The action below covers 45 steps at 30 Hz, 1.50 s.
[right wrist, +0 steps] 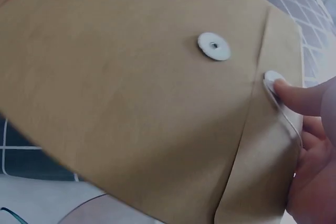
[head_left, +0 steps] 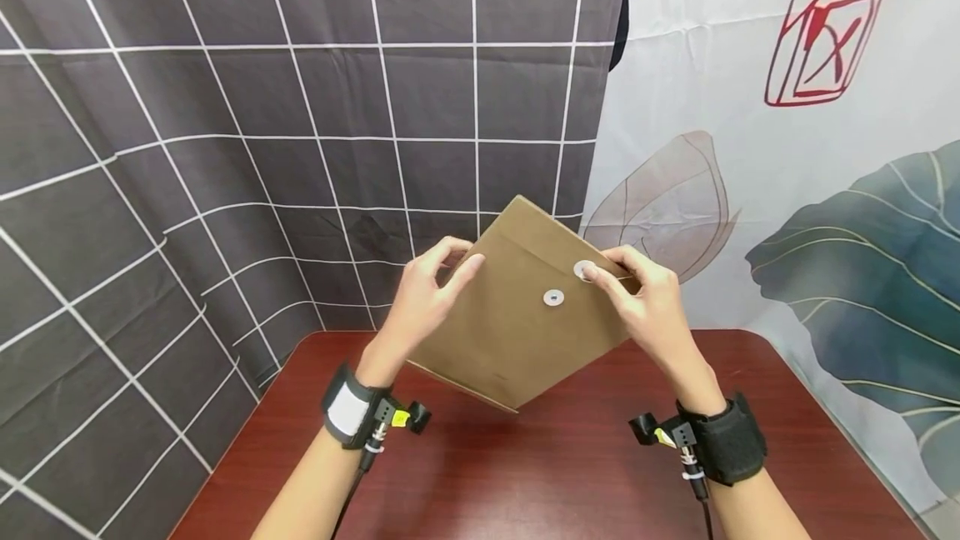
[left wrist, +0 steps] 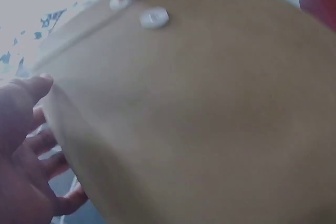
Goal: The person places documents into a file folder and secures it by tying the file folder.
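Observation:
A brown kraft paper envelope (head_left: pixel 517 332) is held up tilted above the table, its flap side toward me. Two white round buttons show on it: one on the body (head_left: pixel 553 297) and one on the flap (right wrist: pixel 273 78). My left hand (head_left: pixel 431 294) grips the left edge, thumb in front and fingers behind. My right hand (head_left: pixel 645 294) pinches the flap edge, its thumb pressing on the flap button. From that button a thin white string (right wrist: pixel 286 114) runs down to the flap's edge by the right fingers. The flap lies flat against the body.
Below is a reddish-brown table (head_left: pixel 480 473) with rounded back corners. A dark grey cloth with a white grid (head_left: pixel 300 107) hangs behind and to the left; a white cloth with printed leaves (head_left: pixel 675 198) hangs at the right. Each wrist wears a strapped camera with a cable.

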Available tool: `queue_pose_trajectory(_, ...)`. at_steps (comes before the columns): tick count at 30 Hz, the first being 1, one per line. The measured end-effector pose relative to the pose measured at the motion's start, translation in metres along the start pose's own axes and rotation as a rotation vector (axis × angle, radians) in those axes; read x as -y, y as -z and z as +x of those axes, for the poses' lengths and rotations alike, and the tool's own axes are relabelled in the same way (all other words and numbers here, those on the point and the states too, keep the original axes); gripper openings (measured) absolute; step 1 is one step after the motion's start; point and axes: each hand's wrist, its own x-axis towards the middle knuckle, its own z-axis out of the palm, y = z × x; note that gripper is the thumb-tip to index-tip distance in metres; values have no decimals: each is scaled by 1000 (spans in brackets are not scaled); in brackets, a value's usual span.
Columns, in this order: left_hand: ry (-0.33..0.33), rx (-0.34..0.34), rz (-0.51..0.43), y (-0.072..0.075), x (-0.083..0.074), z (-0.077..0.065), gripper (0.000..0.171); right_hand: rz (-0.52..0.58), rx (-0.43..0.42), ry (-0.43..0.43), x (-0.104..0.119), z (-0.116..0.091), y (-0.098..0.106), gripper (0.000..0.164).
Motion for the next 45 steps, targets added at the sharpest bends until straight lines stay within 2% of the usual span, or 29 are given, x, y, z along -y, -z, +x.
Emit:
queue_pose_trajectory(4,-9,-160,181,14,22,-16,22,71,-24,-124,10,-3,9,9)
queue_pose_trajectory(6,29,-254,214,22,33,-25,24,109,-28,-183,17,-4,14,12)
queue_pose_trajectory(8,109,-323,175,28,43,-34,30,136,-31,-238,23,-4,18,15)
queue_pose_trajectory(10,214,-350,64,32,51,-45,38,154,-35,-290,23,-6,20,18)
queue_pose_trajectory(12,332,-332,-79,35,58,-57,45,171,-44,-328,20,-8,21,20)
queue_pose_trajectory(13,394,-301,-152,36,60,-64,47,181,-51,-339,16,-9,22,21)
queue_pose_trajectory(16,539,-149,-357,34,64,-85,44,219,-71,-375,1,-13,21,23)
queue_pose_trajectory(19,610,12,-527,27,64,-106,38,270,-88,-431,-16,-18,19,26)
queue_pose_trajectory(22,627,91,-666,19,63,-121,36,302,-101,-490,-27,-22,16,29)
queue_pose_trajectory(26,635,57,-752,11,63,-130,42,259,-50,-509,-32,-26,14,30)
queue_pose_trajectory(31,673,-24,-755,8,66,-135,43,157,96,-446,-25,-33,14,22)
queue_pose_trajectory(34,703,-27,-761,8,68,-139,44,110,174,-420,-27,-40,12,21)
queue_pose_trajectory(39,754,-27,-776,11,73,-145,47,44,292,-431,-47,-56,7,27)
queue_pose_trajectory(45,811,-38,-765,11,80,-154,48,-44,355,-427,-58,-71,2,30)
